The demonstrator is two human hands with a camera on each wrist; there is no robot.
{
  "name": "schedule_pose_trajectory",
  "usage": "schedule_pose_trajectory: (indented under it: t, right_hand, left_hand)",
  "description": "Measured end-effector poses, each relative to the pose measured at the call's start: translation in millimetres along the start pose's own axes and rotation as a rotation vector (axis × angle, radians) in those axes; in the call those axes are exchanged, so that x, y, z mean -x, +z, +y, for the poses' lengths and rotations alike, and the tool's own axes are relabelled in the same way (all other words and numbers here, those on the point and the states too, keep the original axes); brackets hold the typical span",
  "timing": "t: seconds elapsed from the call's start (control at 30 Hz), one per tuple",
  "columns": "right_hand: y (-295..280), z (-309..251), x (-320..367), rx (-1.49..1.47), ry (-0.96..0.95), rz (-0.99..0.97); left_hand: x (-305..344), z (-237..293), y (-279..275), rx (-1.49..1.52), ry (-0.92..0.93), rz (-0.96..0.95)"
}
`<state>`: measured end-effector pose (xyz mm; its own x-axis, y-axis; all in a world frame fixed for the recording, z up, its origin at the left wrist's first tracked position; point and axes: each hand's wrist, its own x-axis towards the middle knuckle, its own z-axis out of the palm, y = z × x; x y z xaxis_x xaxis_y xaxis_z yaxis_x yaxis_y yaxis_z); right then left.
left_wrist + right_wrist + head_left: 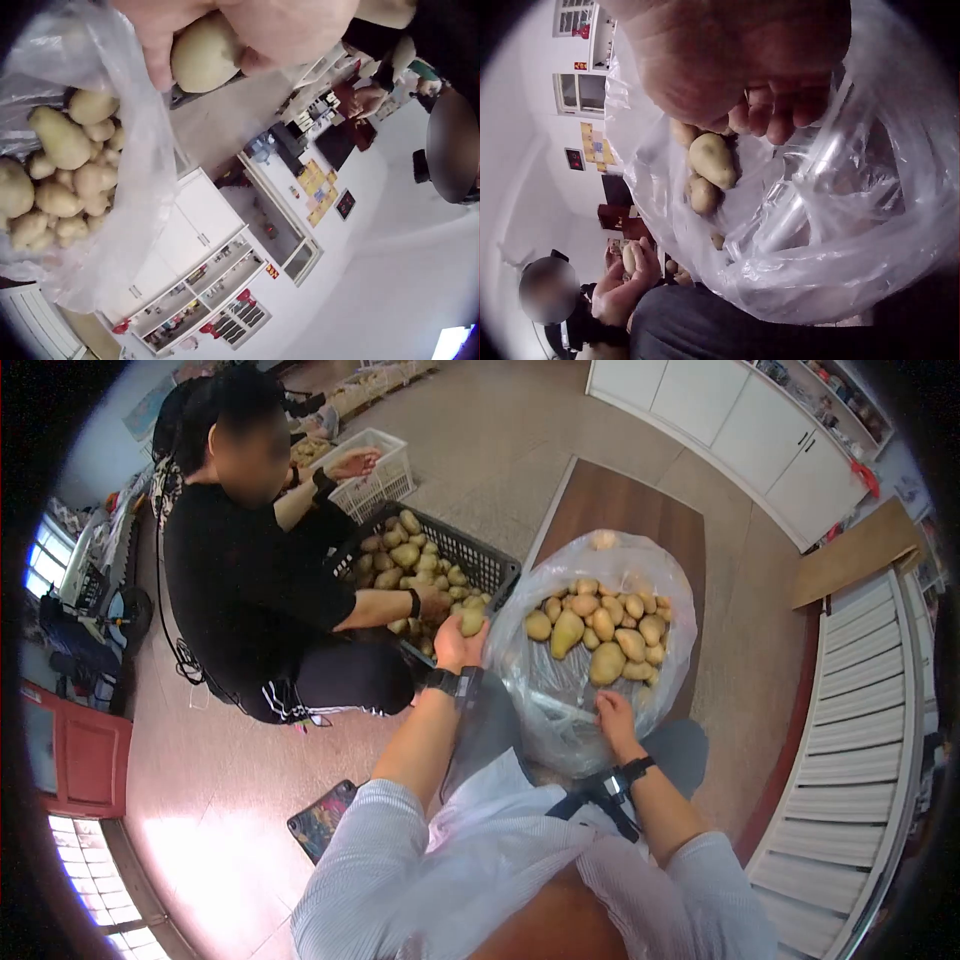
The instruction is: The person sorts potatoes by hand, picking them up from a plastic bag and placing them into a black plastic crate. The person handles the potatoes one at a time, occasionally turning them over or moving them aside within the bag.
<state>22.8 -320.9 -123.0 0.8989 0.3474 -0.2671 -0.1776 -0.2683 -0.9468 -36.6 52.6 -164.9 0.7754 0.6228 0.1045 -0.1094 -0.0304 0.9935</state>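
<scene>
My left hand (458, 645) grips a potato (471, 622) at the near edge of the black crate (480, 553); in the left wrist view the fingers curl round that potato (206, 54). Potatoes (590, 622) lie in a clear plastic bag (520, 660), heaped on its far side, a pear-shaped one (566, 633) among them. Over the bag's near part is my right hand (617, 722), its fingers loosely bent and nothing seen in them. In the right wrist view this hand (735, 60) hangs above the plastic.
A person in black (250, 580) crouches at the left, one hand in the crate's potatoes (405, 555). Behind stands a white basket (385, 475). A brown board (620, 510) lies under the bag. A phone-like object (322, 820) is on the floor. White cabinets (700, 410) line the back.
</scene>
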Motion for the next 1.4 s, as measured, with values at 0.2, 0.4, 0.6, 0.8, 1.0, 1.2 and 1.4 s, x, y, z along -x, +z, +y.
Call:
schedule_pose_trajectory:
  t: [0.2,0.4,0.6,0.8,1.0,1.2,1.4]
  right_hand:
    - [-11,10,-20,0.177,-0.124,0.058]
    - [-23,-44,-28,0.403,-0.346,0.235]
    - [-23,-101,-28,0.645,-0.474,0.313]
    - [-17,-114,-39,0.871,-0.45,0.27]
    - [-17,-110,-49,0.983,-0.57,0.223]
    - [-25,-108,-55,1.213,-0.542,0.245]
    - [-25,-113,-57,1.377,-0.65,0.249]
  left_hand:
    - [-29,-61,-48,0.188,-0.24,0.218]
    - [-1,62,-10,0.95,-0.487,0.71]
    - [17,102,46,1.013,-0.572,0.379]
    - [52,82,108,0.928,-0.745,-0.112]
    - [76,68,128,0.588,-0.96,-0.084]
    - [79,59,127,0.59,-0.944,-0.143]
    - [82,55,127,0.573,-0.934,-0.186]
